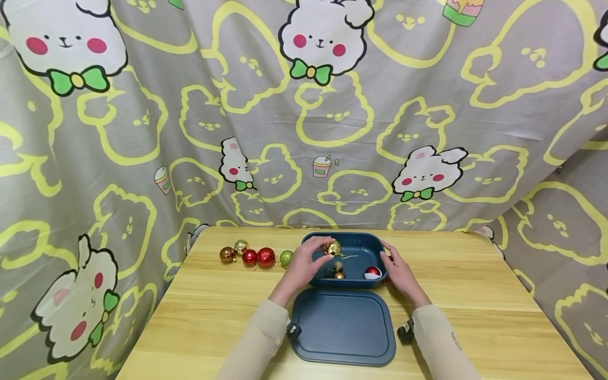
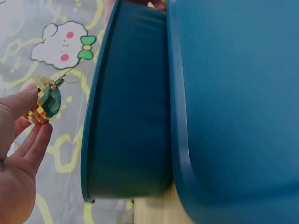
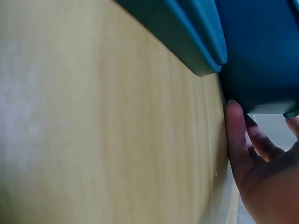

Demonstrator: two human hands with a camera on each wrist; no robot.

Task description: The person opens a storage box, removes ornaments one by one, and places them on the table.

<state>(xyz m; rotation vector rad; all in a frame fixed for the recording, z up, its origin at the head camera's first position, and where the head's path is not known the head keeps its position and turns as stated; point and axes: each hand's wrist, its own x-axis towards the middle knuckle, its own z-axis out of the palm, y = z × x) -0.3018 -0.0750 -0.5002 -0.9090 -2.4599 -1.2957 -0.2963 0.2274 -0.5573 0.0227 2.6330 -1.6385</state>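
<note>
My left hand point(image 1: 304, 262) is over the left part of a blue rectangular box point(image 1: 350, 283), pinching a shiny gold ball ornament point(image 1: 334, 248) between thumb and fingers. The ornament's faceted surface and thin hanging loop show in the left wrist view. At the box's right end, my right hand point(image 1: 399, 270) rests its fingers against the outer wall and rim; in the right wrist view the fingers point(image 3: 237, 128) touch the wall close to the tabletop. Inside the box are small gold ornaments point(image 1: 339, 275) and a red-and-white ball point(image 1: 372, 273).
The blue lid point(image 1: 343, 327) lies flat on the wooden table point(image 1: 218, 327) in front of the box. Left of the box are several ornaments: brown point(image 1: 227, 255), pale gold point(image 1: 241, 246), red point(image 1: 266, 257) and green point(image 1: 286, 258). A patterned curtain point(image 1: 266, 132) hangs behind.
</note>
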